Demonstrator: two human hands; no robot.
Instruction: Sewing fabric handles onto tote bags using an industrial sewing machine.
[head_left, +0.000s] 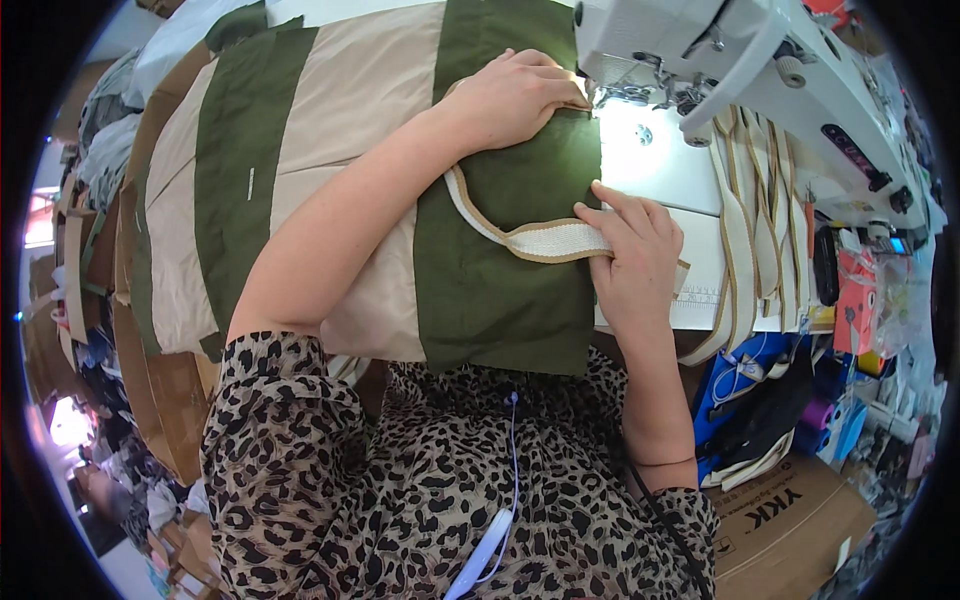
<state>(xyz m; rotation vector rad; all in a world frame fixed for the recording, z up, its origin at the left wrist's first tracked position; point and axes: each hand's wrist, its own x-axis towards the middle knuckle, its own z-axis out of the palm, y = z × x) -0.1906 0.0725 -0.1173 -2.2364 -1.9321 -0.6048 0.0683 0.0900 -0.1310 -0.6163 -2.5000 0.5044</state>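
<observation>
A striped piece of olive-green and beige fabric (520, 320) lies across the sewing table and over its near edge. My left hand (515, 100) rests on the top green stripe, its fingers laid out with their tips close to the needle area. Beneath it runs a cream webbing strap with tan edges (565, 241), curving out below my wrist toward the right. My right hand (640, 250) grips this strap near its end, thumb and fingers around it, at the green stripe's right edge. A white sewing machine (740, 70) stands over the fabric; its lamp lights the needle area.
Several lengths of similar strap (740, 230) hang over the table's right side. A blue bin (715, 400) and a cardboard box (790, 520) stand at the lower right. More cardboard (165, 400) lines the left, beside piled cloth. A pale blue device (478, 555) hangs on a cord at my chest.
</observation>
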